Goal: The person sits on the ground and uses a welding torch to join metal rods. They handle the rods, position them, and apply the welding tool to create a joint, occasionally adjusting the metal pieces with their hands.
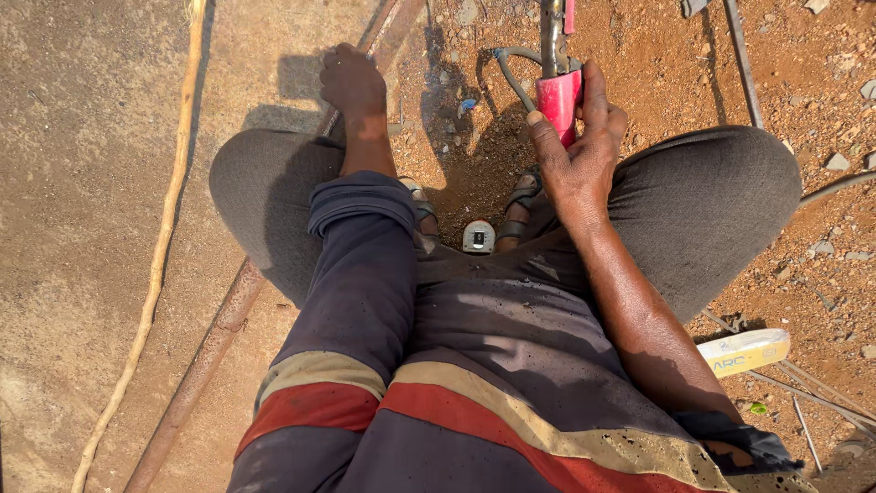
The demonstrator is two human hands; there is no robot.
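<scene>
- A person squats over red gravelly ground, seen from above, knees in grey trousers spread wide and sandalled feet between them.
- The right hand (pixel 584 155) is clamped around a red cylindrical tool handle (pixel 558 102), thumb on its near side and fingers curled over the far side.
- The handle is short and bright red, its surface smooth and a little scuffed; a grey metal shaft (pixel 550 36) rises out of its top, and a dark curved cable (pixel 513 71) loops away from it on the left.
- The handle stands upright just ahead of the right knee, above the dirt and in front of the feet.
- The left hand (pixel 351 82) is closed in a fist over a long rusty metal rod (pixel 224 324), which runs diagonally across the ground and passes under the left knee.
- A thin pale wooden stick (pixel 164 237) lies along the smooth concrete strip on the left, well apart from the rod.
- A small grey rounded object (pixel 478 236) sits on the ground between the feet.
- A flat yellow-white packet (pixel 746 351) lies near the right elbow, beside several thin metal rods (pixel 821 393).
- The sleeves are dark navy with tan and red bands.
</scene>
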